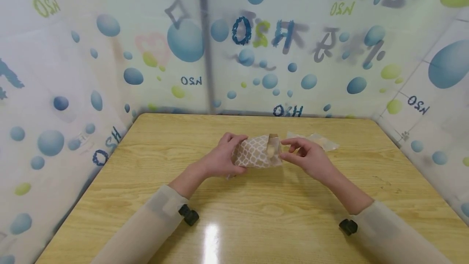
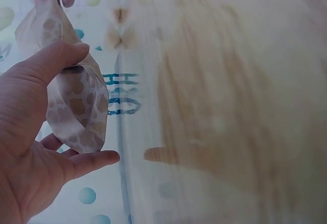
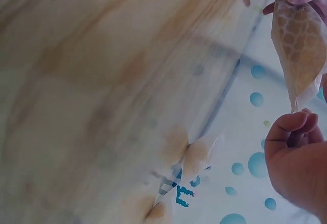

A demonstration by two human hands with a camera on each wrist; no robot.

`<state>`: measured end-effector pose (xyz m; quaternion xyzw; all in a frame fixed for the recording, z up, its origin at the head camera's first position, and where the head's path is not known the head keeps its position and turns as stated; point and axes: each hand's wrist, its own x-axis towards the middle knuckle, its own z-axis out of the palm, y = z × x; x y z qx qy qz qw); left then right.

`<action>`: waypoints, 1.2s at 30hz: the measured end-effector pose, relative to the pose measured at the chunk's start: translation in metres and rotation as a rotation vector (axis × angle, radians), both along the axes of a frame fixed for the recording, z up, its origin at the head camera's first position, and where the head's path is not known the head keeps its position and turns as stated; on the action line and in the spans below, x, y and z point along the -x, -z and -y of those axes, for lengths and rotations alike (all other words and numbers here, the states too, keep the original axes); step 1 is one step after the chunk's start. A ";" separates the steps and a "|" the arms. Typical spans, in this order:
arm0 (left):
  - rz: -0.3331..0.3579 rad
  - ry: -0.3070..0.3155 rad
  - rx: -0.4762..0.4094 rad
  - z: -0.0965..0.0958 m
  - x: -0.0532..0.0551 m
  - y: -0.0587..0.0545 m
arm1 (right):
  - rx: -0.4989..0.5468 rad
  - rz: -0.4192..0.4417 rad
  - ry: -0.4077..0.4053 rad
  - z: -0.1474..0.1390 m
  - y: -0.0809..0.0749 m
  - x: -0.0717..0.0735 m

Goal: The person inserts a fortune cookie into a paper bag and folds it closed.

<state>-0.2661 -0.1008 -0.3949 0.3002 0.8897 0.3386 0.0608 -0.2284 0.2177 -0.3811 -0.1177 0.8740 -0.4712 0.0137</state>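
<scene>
A small tan paper bag (image 1: 253,152) with a white lattice print is held up over the table, its mouth end to the right. Something pale and rounded shows at that end. My left hand (image 1: 223,156) grips the bag's left end, thumb on one side and fingers on the other; the left wrist view shows the thumb (image 2: 61,60) lying across the print. With curled fingers, my right hand (image 1: 309,158) pinches the edge of the right end. In the right wrist view the bag (image 3: 299,45) tapers to the right hand's fingertips (image 3: 291,121).
Behind the right hand, a clear plastic bag (image 1: 326,141) with pale contents lies on the wooden table (image 1: 256,223). Printed curtains with blue and green dots (image 1: 187,40) stand along the back and both sides. A dark wrist device (image 1: 188,215) sits at each sleeve.
</scene>
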 end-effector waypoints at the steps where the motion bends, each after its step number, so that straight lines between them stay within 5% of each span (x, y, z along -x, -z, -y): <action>1: 0.002 0.000 -0.001 0.000 0.000 0.000 | 0.003 0.003 -0.002 0.000 0.000 0.000; 36: -0.004 0.001 -0.005 -0.002 0.000 0.000 | -0.029 -0.040 -0.009 0.015 0.001 0.001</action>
